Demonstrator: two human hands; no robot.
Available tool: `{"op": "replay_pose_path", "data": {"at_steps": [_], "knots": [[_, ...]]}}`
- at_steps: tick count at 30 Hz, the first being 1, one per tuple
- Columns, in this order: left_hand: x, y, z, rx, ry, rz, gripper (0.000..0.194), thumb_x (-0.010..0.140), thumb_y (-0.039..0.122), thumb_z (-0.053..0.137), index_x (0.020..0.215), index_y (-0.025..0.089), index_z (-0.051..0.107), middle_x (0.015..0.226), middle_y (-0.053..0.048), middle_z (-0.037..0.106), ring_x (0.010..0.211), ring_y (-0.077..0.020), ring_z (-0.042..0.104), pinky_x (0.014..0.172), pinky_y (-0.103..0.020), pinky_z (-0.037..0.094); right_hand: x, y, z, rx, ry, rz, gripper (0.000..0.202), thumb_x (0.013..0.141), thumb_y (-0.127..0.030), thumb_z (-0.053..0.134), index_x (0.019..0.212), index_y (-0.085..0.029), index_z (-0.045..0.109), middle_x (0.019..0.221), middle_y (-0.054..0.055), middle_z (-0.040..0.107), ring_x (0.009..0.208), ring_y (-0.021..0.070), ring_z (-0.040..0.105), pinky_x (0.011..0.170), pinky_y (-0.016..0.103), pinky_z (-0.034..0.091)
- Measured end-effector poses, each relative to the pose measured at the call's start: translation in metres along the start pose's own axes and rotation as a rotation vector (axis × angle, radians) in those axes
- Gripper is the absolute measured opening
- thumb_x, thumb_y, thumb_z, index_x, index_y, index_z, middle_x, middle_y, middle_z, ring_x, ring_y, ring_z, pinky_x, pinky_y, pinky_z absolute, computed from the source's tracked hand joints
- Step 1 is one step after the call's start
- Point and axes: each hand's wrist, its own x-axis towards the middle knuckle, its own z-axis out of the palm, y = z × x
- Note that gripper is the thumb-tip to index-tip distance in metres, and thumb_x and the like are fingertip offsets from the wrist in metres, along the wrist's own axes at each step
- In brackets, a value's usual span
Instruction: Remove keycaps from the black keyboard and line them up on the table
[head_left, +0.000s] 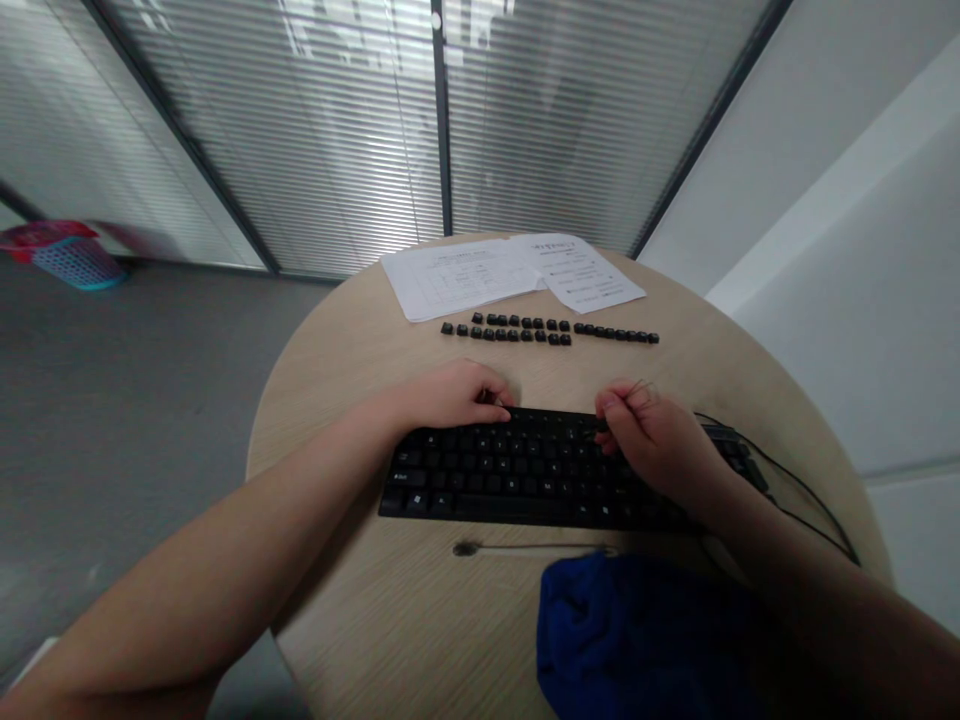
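A black keyboard (517, 470) lies flat on the round table. My left hand (461, 395) grips its far edge, thumb on top and fingers curled behind. Above the right part of the keys, my right hand (649, 435) is closed in a pinch. Thin wire loops (645, 390) stick up from its fingers, like a wire keycap puller; the lower end is hidden by the hand. Beyond the keyboard, loose black keycaps (514, 335) lie in rows. Nearer to me is a thin stick with a dark, brush-like tip (466, 549).
A blue cloth (622, 640) is bunched at the table's near side. Printed sheets (465, 280) lie at the far edge of the wooden table (322, 380). A black cable (810, 490) curves along the right. On the floor at left stands a basket (79, 262).
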Motion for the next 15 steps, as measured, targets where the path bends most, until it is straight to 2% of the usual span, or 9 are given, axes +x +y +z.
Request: {"op": "replay_pose_path", "data": {"at_steps": [5,9,15], "knots": [[0.0,0.0,-0.001,-0.043,0.006,0.015,0.023,0.088,0.034,0.061,0.098,0.019,0.076,0.088,-0.003,0.073,0.077,-0.0154,0.063,0.073,-0.027,0.044,-0.002,0.003,0.0,0.043,0.076,0.039,0.031,0.1,-0.042,0.042,0.081,-0.023,0.057,0.055,-0.002,0.067,0.056,0.0187,0.071,0.059,0.028,0.049],[0.001,0.002,-0.001,-0.025,-0.004,-0.007,0.022,0.087,0.033,0.062,0.096,0.019,0.076,0.086,-0.003,0.073,0.076,-0.0153,0.063,0.072,-0.027,0.044,-0.001,0.005,0.004,0.045,0.089,0.032,0.033,0.101,-0.042,0.04,0.079,-0.023,0.056,0.057,-0.001,0.067,0.055,0.0185,0.07,0.057,0.028,0.047],[0.001,0.004,0.0,-0.009,0.003,-0.016,0.02,0.086,0.031,0.062,0.095,0.02,0.076,0.082,-0.002,0.071,0.073,-0.0156,0.061,0.07,-0.029,0.042,-0.004,-0.006,0.006,-0.198,0.065,-0.093,0.032,0.096,-0.038,0.04,0.071,-0.024,0.053,0.055,0.003,0.064,0.052,0.0209,0.064,0.055,0.031,0.04]]}}
